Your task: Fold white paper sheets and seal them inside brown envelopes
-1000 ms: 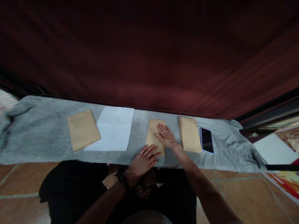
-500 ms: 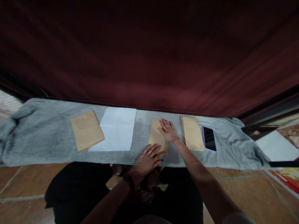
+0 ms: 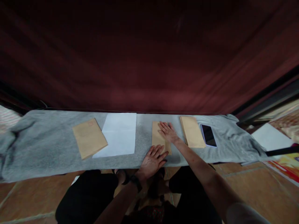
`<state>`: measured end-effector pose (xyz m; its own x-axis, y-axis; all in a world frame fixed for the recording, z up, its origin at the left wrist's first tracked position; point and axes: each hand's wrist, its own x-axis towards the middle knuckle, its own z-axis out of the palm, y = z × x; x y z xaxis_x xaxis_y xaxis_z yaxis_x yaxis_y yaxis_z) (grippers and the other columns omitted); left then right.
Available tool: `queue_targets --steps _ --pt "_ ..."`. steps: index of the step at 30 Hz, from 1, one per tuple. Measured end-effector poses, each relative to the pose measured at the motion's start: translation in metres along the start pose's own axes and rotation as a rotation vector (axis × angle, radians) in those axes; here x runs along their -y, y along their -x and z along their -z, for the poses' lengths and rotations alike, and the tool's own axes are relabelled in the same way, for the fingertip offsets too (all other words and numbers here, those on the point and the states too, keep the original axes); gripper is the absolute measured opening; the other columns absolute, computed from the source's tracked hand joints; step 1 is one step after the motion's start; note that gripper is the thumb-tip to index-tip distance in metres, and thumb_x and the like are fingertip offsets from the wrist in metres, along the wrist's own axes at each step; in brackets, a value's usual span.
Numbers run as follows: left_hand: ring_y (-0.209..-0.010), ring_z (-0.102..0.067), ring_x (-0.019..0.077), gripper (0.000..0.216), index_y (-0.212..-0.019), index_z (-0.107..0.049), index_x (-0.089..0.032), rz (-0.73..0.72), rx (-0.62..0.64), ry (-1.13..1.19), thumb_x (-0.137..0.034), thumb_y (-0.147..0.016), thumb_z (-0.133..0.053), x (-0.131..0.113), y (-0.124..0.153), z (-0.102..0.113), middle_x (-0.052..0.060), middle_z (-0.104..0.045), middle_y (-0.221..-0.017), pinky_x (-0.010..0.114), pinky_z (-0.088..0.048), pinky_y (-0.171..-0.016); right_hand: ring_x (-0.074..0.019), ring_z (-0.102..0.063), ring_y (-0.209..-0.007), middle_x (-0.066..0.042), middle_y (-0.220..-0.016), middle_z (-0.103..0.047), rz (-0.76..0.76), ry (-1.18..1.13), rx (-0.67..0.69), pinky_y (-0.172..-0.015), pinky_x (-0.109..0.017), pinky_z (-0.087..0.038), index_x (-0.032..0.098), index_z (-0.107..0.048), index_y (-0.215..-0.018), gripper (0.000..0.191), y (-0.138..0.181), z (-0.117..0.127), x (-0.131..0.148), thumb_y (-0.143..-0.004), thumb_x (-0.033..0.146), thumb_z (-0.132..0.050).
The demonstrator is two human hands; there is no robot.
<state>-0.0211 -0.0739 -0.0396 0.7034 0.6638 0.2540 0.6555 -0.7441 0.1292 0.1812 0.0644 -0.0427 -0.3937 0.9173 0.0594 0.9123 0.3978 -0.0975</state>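
A narrow brown envelope point(image 3: 157, 137) lies on a grey cloth point(image 3: 46, 146) over a long surface. My left hand point(image 3: 153, 160) lies flat and open on the envelope's near end, fingers spread. My right hand point(image 3: 168, 132) lies flat and open on its far right part. Just right of it sits a stack of brown envelopes point(image 3: 192, 132), then a dark phone point(image 3: 208, 135). To the left lie a white sheet of paper point(image 3: 118, 134) and another brown envelope point(image 3: 90, 138) overlapping its left edge.
A dark red curtain point(image 3: 149, 56) hangs right behind the cloth-covered surface. Tiled floor point(image 3: 30, 199) lies below, with my dark-clothed legs point(image 3: 88, 199) near the surface. White paper point(image 3: 268, 137) and a colourful printed sheet point(image 3: 287, 168) lie at the far right.
Both hands stay flat on the narrow envelope, the right one having slid a little toward its far end. The view has tilted, so everything sits slightly lower and further right.
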Motion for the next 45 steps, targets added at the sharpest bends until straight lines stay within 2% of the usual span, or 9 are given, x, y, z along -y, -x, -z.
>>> queue_targets --steps 5,12,16,19,23,26,32,40,45 --pt "-0.145 -0.040 0.0227 0.047 -0.147 -0.047 -0.038 0.006 -0.034 -0.028 -0.051 -0.102 -0.042 -0.001 0.001 -0.004 0.001 -0.046 -0.156 0.047 -0.027 -0.121 -0.0212 -0.018 -0.154 -0.003 -0.167 -0.020 0.098 -0.087 0.107 -0.126 -0.046 -0.012 0.021 -0.025 -0.160 0.058 0.013 0.003 0.024 -0.107 0.044 -0.018" --pt "-0.137 -0.049 0.0247 0.041 -0.137 -0.060 -0.035 0.017 -0.033 -0.055 -0.050 -0.101 -0.046 -0.004 0.002 -0.001 0.004 -0.061 -0.141 0.046 -0.029 -0.119 -0.0179 -0.009 -0.156 -0.002 -0.168 -0.014 0.159 -0.218 0.245 -0.128 -0.044 -0.008 0.024 -0.023 -0.160 0.059 0.055 0.017 0.047 -0.107 0.048 -0.016" --pt "-0.135 -0.050 0.0250 0.037 -0.129 -0.065 -0.034 -0.003 -0.022 -0.061 -0.049 -0.100 -0.048 -0.005 0.003 0.001 0.004 -0.062 -0.139 0.048 -0.026 -0.120 -0.0151 -0.013 -0.155 -0.002 -0.167 -0.020 0.152 -0.237 0.226 -0.128 -0.043 -0.011 0.024 -0.024 -0.159 0.058 0.076 0.017 0.052 -0.107 0.048 -0.015" --pt "-0.139 -0.046 0.0254 0.041 -0.137 -0.058 -0.035 -0.017 -0.002 -0.078 -0.050 -0.101 -0.047 -0.004 0.003 0.001 0.004 -0.056 -0.146 0.050 -0.024 -0.121 -0.0133 -0.017 -0.154 -0.002 -0.166 -0.024 0.175 -0.225 0.213 -0.127 -0.040 -0.015 0.024 -0.026 -0.159 0.058 0.076 0.016 0.045 -0.108 0.047 -0.013" --pt "-0.149 -0.033 0.0243 0.050 -0.151 -0.040 -0.036 -0.056 0.057 -0.081 -0.048 -0.102 -0.045 -0.004 0.004 -0.001 0.003 -0.041 -0.159 0.052 -0.019 -0.122 -0.0154 -0.017 -0.154 -0.004 -0.167 -0.021 0.143 -0.119 0.133 -0.126 -0.042 -0.018 0.023 -0.028 -0.159 0.056 0.057 0.010 0.025 -0.108 0.043 -0.015" --pt "-0.152 -0.026 0.0215 0.054 -0.154 -0.033 -0.034 -0.080 0.094 -0.070 -0.046 -0.103 -0.044 -0.005 0.005 -0.001 0.001 -0.031 -0.165 0.051 -0.014 -0.125 -0.0203 -0.019 -0.154 -0.008 -0.167 -0.020 0.072 -0.063 0.051 -0.125 -0.046 -0.019 0.020 -0.027 -0.159 0.057 0.038 0.003 0.011 -0.107 0.042 -0.019" --pt "-0.153 -0.023 0.0196 0.060 -0.156 -0.030 -0.029 -0.111 0.117 -0.066 -0.046 -0.101 -0.048 -0.005 0.004 0.002 0.003 -0.029 -0.165 0.048 -0.014 -0.127 -0.0257 -0.019 -0.154 -0.016 -0.165 -0.022 -0.061 -0.057 -0.035 -0.123 -0.049 -0.020 0.007 -0.026 -0.158 0.062 0.021 -0.011 0.001 -0.105 0.041 -0.020" --pt "-0.153 -0.023 0.0202 0.061 -0.156 -0.030 -0.028 -0.111 0.107 -0.053 -0.048 -0.101 -0.048 -0.005 0.005 0.001 0.004 -0.028 -0.166 0.047 -0.015 -0.126 -0.0253 -0.017 -0.154 -0.015 -0.166 -0.019 0.027 -0.096 0.005 -0.126 -0.046 -0.016 0.005 -0.020 -0.159 0.067 0.055 -0.010 0.008 -0.106 0.045 -0.015" --pt "-0.152 -0.027 0.0203 0.062 -0.155 -0.034 -0.028 -0.109 0.066 -0.044 -0.051 -0.099 -0.049 -0.004 0.005 0.001 0.006 -0.035 -0.162 0.045 -0.018 -0.126 -0.0230 -0.017 -0.154 -0.013 -0.166 -0.020 0.076 -0.112 0.033 -0.126 -0.046 -0.019 0.011 -0.019 -0.160 0.064 0.089 -0.001 0.021 -0.106 0.045 -0.018"
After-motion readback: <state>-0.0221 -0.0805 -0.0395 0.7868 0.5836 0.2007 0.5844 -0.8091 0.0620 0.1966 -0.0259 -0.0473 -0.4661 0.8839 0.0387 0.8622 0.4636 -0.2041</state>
